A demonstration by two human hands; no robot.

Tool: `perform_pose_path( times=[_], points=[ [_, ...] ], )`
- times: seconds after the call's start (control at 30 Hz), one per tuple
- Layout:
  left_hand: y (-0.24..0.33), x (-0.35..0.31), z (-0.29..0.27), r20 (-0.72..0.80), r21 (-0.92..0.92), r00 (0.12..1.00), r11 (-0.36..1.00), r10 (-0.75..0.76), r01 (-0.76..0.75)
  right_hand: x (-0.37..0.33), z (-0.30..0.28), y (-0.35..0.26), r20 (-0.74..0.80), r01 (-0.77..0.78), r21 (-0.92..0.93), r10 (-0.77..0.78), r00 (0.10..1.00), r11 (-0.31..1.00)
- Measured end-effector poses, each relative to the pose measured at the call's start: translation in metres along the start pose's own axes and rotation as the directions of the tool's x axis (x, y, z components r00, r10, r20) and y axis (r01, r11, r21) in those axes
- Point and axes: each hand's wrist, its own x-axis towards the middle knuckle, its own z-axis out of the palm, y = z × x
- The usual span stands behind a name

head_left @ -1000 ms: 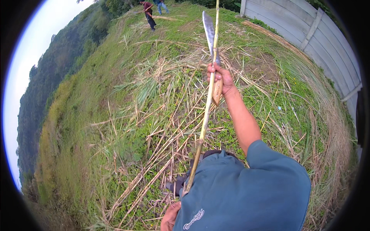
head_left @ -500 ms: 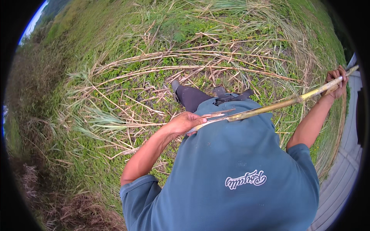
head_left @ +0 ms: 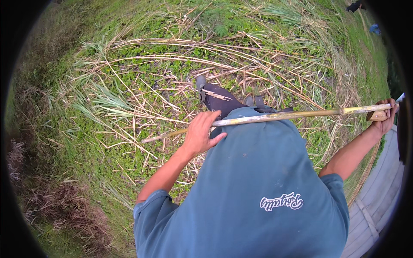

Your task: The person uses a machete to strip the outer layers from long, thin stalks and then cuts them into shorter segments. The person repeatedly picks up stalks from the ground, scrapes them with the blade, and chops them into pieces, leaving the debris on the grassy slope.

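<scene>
A long yellowish cane stalk (head_left: 275,116) runs level across my waist. Its thin left end hangs over the grass, past my left hand. My left hand (head_left: 200,132) lies over the stalk with thumb and fingers apart; the part under the palm is hidden. Far to the right, my right hand (head_left: 384,116) is closed around the stalk's other end. In the same grip shows a short, round wooden handle (head_left: 377,116). What that handle belongs to is mostly hidden, though a pale, shiny piece shows beside the fingers at the picture's edge.
Long cut stalks (head_left: 185,58) and dry bits lie over green ground plants ahead of me. Leafy tops (head_left: 109,101) spread at the left. Brown brush (head_left: 69,210) grows at lower left. A grey ribbed surface (head_left: 372,195) stands at right. Blue and dark shapes show far upper right.
The left hand has loosened from a pinch on the stalk's split end to spread fingers. The stalk now reaches left beyond that hand and lies more level. The right hand is lower in view.
</scene>
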Motion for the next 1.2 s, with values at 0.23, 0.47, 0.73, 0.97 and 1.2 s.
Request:
perform_pose_path(
  times=[0.23,0.47,0.73,0.97,1.2],
  points=[
    [-0.048,-0.020,0.043,-0.247,0.275,0.969,0.961,0.030,0.040,0.030,-0.005,-0.011,-0.243,0.008,-0.144,-0.043,0.969,0.990],
    [-0.051,0.020,-0.020,0.156,0.187,0.960,0.961,-0.234,0.204,0.039,-0.011,0.012,-0.311,-0.007,-0.339,-0.105,0.945,0.941],
    [-0.035,0.022,-0.029,0.479,-0.029,0.853,0.968,-0.204,0.248,0.006,0.007,0.014,-0.388,0.008,-0.451,-0.204,0.899,0.892],
    [-0.036,0.010,-0.003,0.245,-0.248,0.956,0.942,-0.164,0.225,-0.022,-0.003,-0.007,-0.483,0.008,-0.445,-0.248,0.840,0.895],
    [-0.003,0.040,0.008,-0.019,-0.092,0.957,0.952,0.291,-0.291,-0.040,-0.041,-0.026,-0.524,-0.018,-0.418,-0.225,0.821,0.908]
  ],
)
